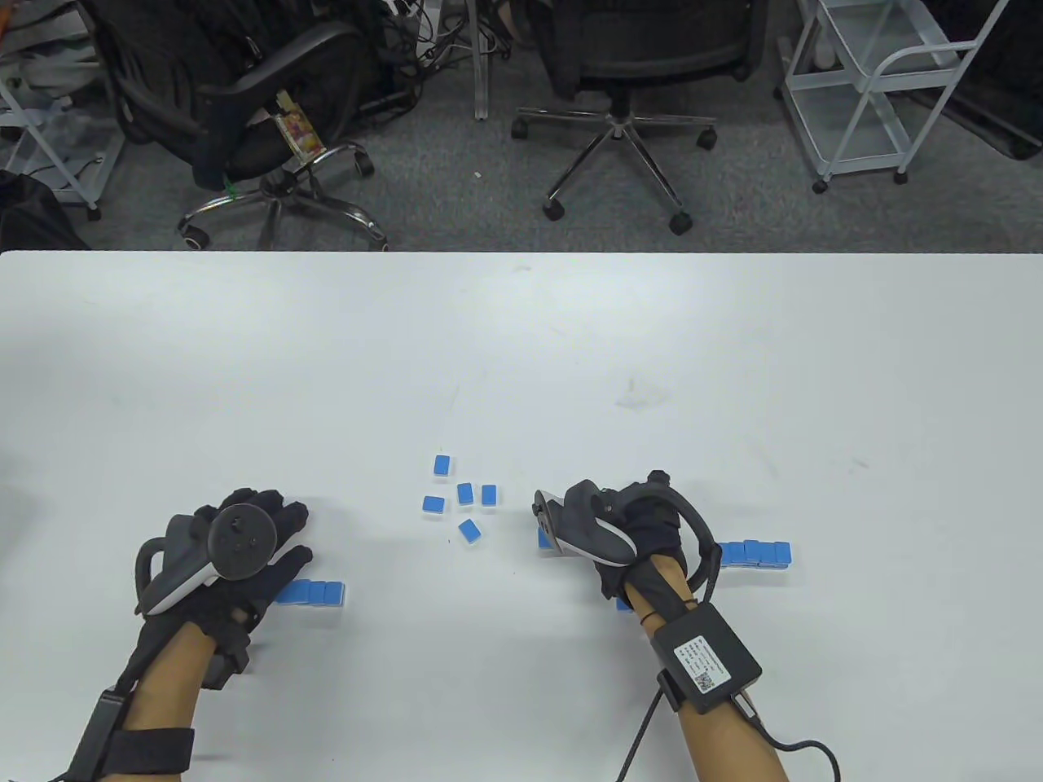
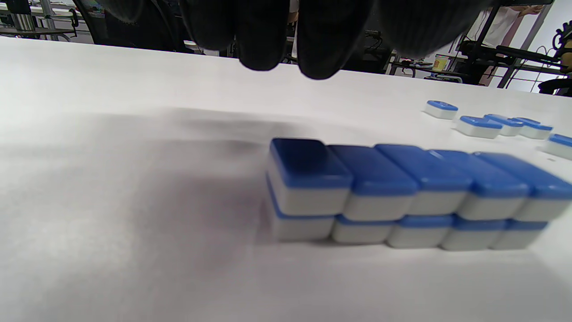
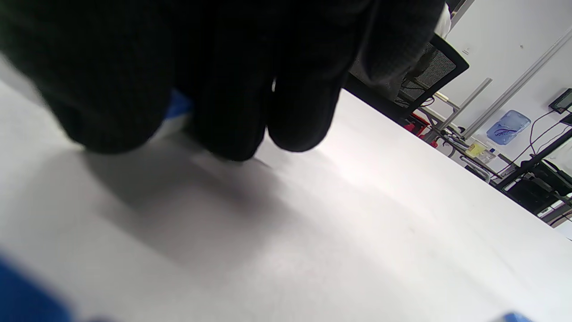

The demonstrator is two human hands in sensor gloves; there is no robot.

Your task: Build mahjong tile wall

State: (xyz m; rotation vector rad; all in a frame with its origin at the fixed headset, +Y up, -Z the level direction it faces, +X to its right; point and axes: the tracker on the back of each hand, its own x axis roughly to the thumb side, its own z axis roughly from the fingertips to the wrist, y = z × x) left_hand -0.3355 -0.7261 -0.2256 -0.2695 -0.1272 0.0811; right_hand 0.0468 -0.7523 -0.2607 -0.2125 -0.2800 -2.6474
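On the white worktop point(image 1: 521, 342) we see a two-layer row of blue tiles point(image 2: 402, 192) under our left hand point(image 1: 232, 554), fingers point(image 2: 321, 40) spread above it, holding nothing. Our right hand point(image 1: 619, 529) curls, seemingly around one tile point(image 3: 178, 109). Five loose tiles point(image 1: 464, 494) lie between.

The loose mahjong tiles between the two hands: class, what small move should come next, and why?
Probably the right hand should carry the tile it seems to be closing on to the row at its right. Five loose tiles still lie scattered face-down, while the left wall by the left hand already stands two tiers high.
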